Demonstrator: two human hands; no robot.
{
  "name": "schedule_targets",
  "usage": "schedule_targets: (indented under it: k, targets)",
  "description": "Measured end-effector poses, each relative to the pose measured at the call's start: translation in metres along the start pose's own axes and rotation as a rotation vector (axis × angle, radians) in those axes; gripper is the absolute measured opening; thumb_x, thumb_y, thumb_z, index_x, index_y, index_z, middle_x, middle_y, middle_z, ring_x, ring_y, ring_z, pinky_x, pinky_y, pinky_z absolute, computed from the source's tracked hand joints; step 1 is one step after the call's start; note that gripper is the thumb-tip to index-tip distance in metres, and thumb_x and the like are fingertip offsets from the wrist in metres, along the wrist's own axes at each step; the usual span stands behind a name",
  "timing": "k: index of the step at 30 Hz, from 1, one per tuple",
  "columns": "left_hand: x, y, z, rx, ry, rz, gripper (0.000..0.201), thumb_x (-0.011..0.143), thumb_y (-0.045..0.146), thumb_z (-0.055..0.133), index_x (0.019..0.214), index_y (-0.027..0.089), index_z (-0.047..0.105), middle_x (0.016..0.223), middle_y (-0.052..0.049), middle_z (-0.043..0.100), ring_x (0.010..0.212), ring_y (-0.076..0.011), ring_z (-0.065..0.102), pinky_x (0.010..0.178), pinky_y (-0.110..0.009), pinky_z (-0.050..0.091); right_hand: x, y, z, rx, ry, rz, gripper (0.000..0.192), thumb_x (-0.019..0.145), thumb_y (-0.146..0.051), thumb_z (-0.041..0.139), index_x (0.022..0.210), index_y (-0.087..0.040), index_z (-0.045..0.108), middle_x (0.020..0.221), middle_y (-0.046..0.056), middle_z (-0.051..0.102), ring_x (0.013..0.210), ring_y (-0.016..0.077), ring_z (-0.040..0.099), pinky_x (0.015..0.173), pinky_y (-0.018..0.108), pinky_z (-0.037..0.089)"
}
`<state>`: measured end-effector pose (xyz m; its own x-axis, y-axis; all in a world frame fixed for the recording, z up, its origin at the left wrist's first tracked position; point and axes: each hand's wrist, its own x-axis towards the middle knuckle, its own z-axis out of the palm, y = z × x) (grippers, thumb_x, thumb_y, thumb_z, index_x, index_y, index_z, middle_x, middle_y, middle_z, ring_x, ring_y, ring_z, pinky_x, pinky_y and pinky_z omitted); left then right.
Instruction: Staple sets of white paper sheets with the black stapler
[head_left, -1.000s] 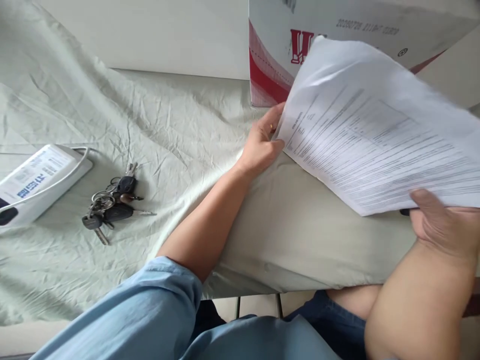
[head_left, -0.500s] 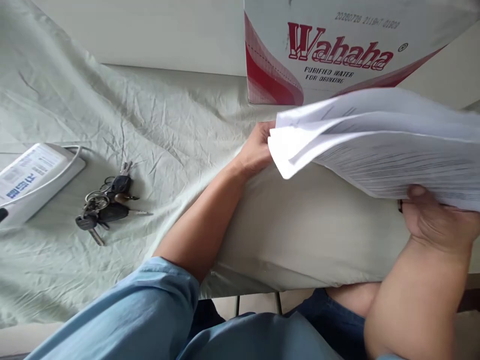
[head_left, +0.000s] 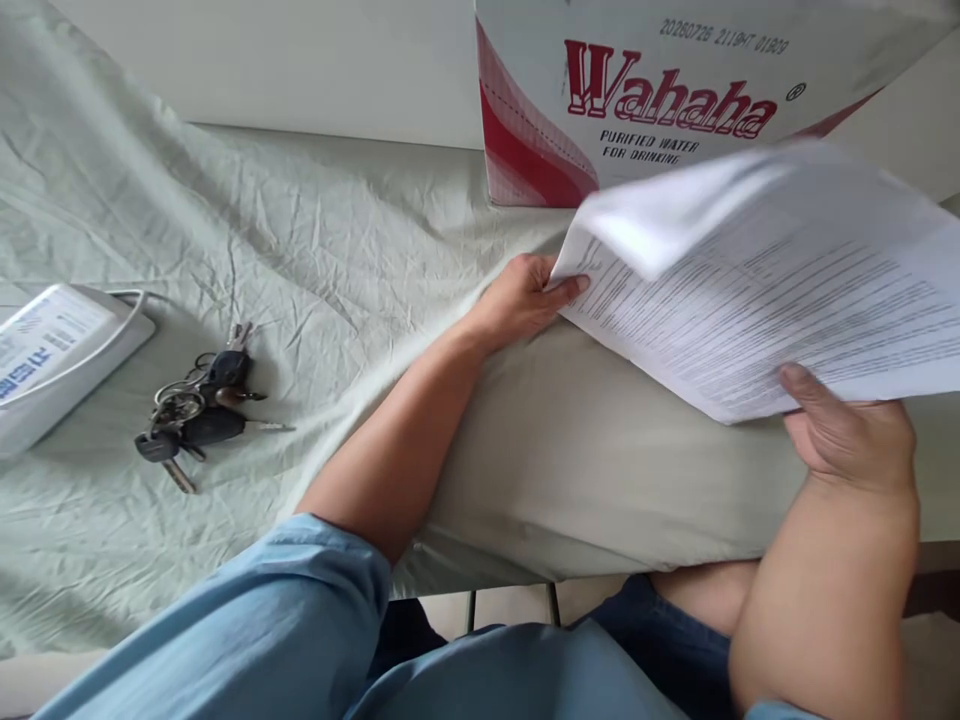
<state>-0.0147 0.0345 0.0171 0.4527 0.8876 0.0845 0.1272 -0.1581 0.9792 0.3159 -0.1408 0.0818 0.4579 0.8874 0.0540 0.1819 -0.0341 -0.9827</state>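
A stack of printed paper sheets (head_left: 757, 310) is held up between my two hands at the right of the view. My left hand (head_left: 529, 295) pinches its left corner, thumb on the printed face and the other fingers behind. Near the lower right edge my right hand (head_left: 851, 430) grips the stack, its thumb lying on the print and the fingers hidden underneath. The upper sheet curls over at the top left and is partly blurred. Lines of text run across the facing page, too small to read.
Behind the papers stands a white and red Wahaha water carton (head_left: 536, 140). On the left, a bunch of keys (head_left: 199, 405) lies on the wrinkled pale green cloth (head_left: 337, 240). A white box (head_left: 67, 350) with a cable across it sits at the far left edge.
The fanned sheets have come together and tilted, so the printed page faces me. My left thumb now presses on the corner. My right hand has shifted slightly left.
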Motion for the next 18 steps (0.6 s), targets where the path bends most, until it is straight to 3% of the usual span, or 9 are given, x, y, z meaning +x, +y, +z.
schedule_targets:
  k: [3,7,11,13,16,18]
  targets:
    - [-0.003,0.007,-0.002,-0.056,-0.079,-0.060,0.046,0.114,0.064,0.073,0.097,0.021,0.078,0.090,-0.005,0.080,0.092,-0.0240,0.082,0.091,-0.043,0.074,-0.007,-0.002,-0.014,-0.072,-0.001,0.176,0.078,0.054,-0.049,0.120,0.124,-0.039,0.089,0.158,0.005,0.084,0.174,0.0399,0.060,0.156,0.068,0.031]
    - [-0.006,0.017,-0.008,-0.112,-0.138,-0.106,0.051,0.106,0.071,0.082,0.099,0.021,0.078,0.091,-0.006,0.079,0.093,-0.0233,0.080,0.083,-0.037,0.070,-0.008,0.001,-0.051,-0.183,-0.041,0.420,0.062,0.069,-0.069,0.112,0.114,-0.033,0.092,0.146,0.014,0.088,0.161,0.0440,0.072,0.151,0.069,0.040]
    - [-0.008,0.025,-0.012,-0.072,-0.365,-0.186,0.052,0.098,0.068,0.086,0.089,0.017,0.078,0.085,-0.005,0.076,0.081,-0.0200,0.071,0.072,-0.033,0.060,-0.002,0.007,-0.079,-0.125,0.078,0.306,0.057,0.075,-0.067,0.110,0.120,-0.038,0.092,0.118,0.013,0.091,0.134,0.0423,0.083,0.143,0.075,0.046]
    - [-0.008,0.029,-0.012,-0.019,-0.495,-0.199,0.046,0.097,0.061,0.082,0.088,0.016,0.080,0.083,-0.004,0.075,0.078,-0.0178,0.066,0.071,-0.032,0.056,-0.001,0.009,-0.076,-0.118,0.020,0.303,0.061,0.074,-0.069,0.110,0.124,-0.040,0.091,0.120,0.012,0.091,0.130,0.0399,0.084,0.135,0.071,0.055]
    - [-0.008,0.034,-0.012,0.037,-0.603,-0.179,0.038,0.097,0.054,0.078,0.096,0.016,0.085,0.087,-0.002,0.078,0.081,-0.0169,0.066,0.073,-0.030,0.053,-0.005,0.013,-0.052,-0.174,-0.147,0.366,0.076,0.069,-0.071,0.112,0.134,-0.039,0.090,0.130,0.011,0.091,0.127,0.0361,0.084,0.118,0.057,0.067]
    - [-0.007,0.036,-0.012,0.056,-0.608,-0.186,0.037,0.096,0.053,0.077,0.099,0.017,0.085,0.089,-0.002,0.079,0.083,-0.0175,0.067,0.074,-0.030,0.052,-0.006,0.018,-0.032,-0.245,-0.214,0.383,0.066,0.074,-0.072,0.110,0.126,-0.035,0.092,0.115,0.007,0.091,0.112,0.0308,0.084,0.108,0.047,0.068]
